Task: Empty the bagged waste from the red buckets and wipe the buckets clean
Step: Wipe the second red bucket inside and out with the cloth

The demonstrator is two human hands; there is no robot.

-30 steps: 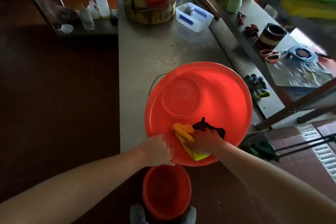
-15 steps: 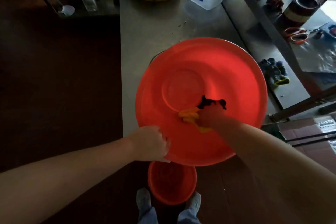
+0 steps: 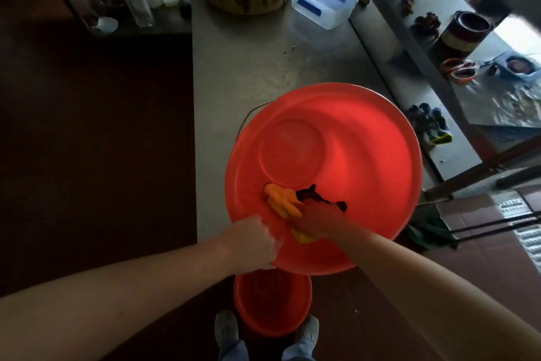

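I see left hand [image 3: 251,239] clamped on large red bucket [image 3: 366,161] rim at 7 o'clock; right hand [image 3: 317,218] clutches yellow cloth [image 3: 282,199] against inner wall, 6 o'clock.

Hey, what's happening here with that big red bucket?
A person is wiping out the big red bucket, which lies tipped toward them on the steel table. Their left hand grips its near rim to steady it, while the right hand holds a yellow cloth against the inside wall. Something dark shows just past that hand; I can't tell what. No bagged waste shows inside this bucket. A smaller red bucket stands on the floor between their feet.
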